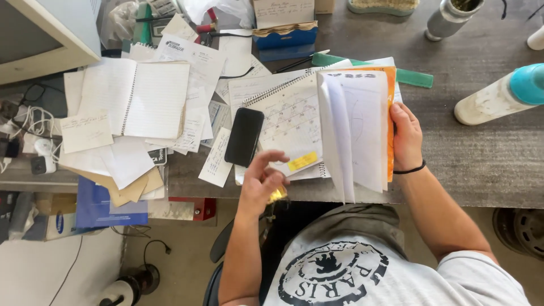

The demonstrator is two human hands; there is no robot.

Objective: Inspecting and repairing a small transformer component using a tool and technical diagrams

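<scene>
The fingers (266, 161) of the left hand (262, 181) are spread and curled loosely over the near edge of the spiral notebook (289, 119), pinching nothing. The right hand (406, 136) grips the orange book (362, 127), its pages standing up. A black phone (244, 136) lies just left of the notebook, with loose papers (113, 158) piled beyond it. The grey surface (481, 164) is barer to the right, near a white bottle (498, 96).
</scene>
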